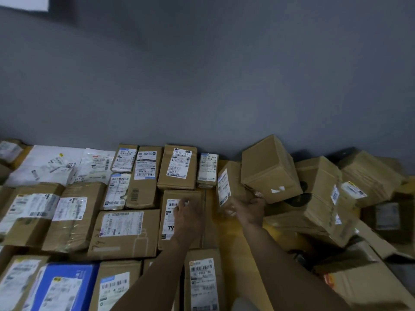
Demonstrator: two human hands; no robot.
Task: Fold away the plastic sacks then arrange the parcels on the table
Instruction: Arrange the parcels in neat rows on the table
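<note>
Brown cardboard parcels lie in neat rows on the left of the yellow wooden table (226,241). My left hand (187,217) hangs, fingers loosely bent, over a flat parcel marked "79" (193,198) and holds nothing. My right hand (248,211) grips a small brown box with a white label (228,184) from below, thumb at the labelled front side and fingers behind. A bigger tilted box (268,170) leans right beside that small box, touching my fingertips.
A loose heap of cardboard boxes (325,198) fills the right side. White plastic mailers (51,162) lie at the back left. A blue box (65,286) sits at the front left. A grey wall (202,86) runs behind the table.
</note>
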